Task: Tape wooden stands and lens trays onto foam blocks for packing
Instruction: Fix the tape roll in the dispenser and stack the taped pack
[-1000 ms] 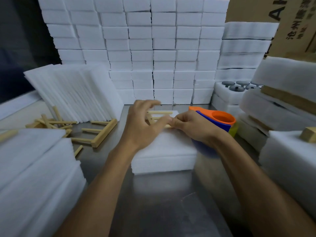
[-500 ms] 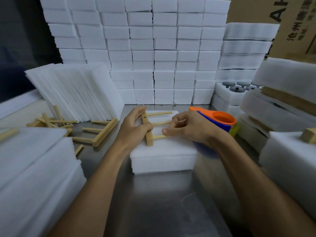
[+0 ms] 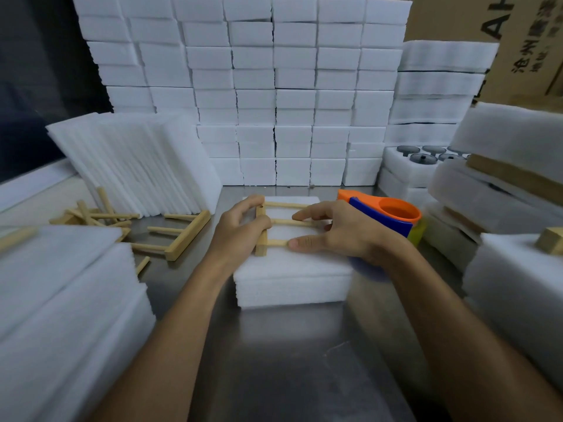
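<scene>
A foam block (image 3: pixel 292 275) is lying on the metal table (image 3: pixel 274 376), bearing a wooden stand (image 3: pixel 262 231) on its top. On the block, the left hand (image 3: pixel 240 236) is curling around the stand's crossbar, while the right hand (image 3: pixel 338 231) is pressing straight fingers onto its dowels; just right of the block, a tape dispenser (image 3: pixel 387 217) is standing.

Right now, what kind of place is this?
Probably a packing workbench in a workshop or small factory: a wall of stacked white foam blocks, cardboard cartons behind, and an orange-and-blue tape dispenser beside the hands.
</scene>
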A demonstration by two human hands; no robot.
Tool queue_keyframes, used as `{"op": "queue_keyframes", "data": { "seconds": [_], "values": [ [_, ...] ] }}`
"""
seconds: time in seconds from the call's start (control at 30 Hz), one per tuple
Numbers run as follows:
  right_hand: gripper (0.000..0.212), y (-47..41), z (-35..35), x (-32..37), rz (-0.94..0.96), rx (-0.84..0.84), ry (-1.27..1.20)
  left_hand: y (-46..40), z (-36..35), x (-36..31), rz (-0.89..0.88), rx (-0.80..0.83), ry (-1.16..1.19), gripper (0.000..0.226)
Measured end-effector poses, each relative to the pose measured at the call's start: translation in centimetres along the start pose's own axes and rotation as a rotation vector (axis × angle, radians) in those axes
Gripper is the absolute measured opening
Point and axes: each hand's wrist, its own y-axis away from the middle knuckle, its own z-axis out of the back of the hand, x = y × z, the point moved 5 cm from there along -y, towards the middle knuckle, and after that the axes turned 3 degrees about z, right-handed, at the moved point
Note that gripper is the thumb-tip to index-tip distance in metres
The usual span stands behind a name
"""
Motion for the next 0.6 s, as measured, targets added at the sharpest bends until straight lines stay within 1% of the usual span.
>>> {"op": "queue_keyframes", "data": {
  "seconds": [0.13, 0.23, 0.37, 0.43, 0.5, 0.6],
  "values": [
    [0.068, 0.1, 0.01, 0.08, 0.009, 0.017, 0.011, -0.14, -0.11, 0.04, 0.015, 0.026, 0.04, 0.036],
    [0.067, 0.16, 0.01, 0.35, 0.01, 0.029, 0.024, -0.14, 0.04, 0.0, 0.012, 0.04, 0.024, 0.037],
    [0.067, 0.08, -0.01, 0.75, 0.015, 0.077, 0.133, 0.05, 0.14, 0.07, 0.014, 0.062, -0.006, 0.037],
    [0.067, 0.06, 0.02, 0.86, 0.01, 0.085, 0.146, 0.15, 0.15, -0.11, 0.011, 0.08, -0.018, 0.038],
    [0.068, -0.03, -0.01, 0.79, 0.007, 0.089, 0.13, 0.25, 0.21, -0.17, 0.014, 0.105, 0.003, 0.042],
    [0.069, -0.31, -0.06, 0.52, -0.005, 0.067, 0.099, 0.81, 0.27, -0.1, 0.041, 0.134, 0.038, 0.059]
  ]
}}
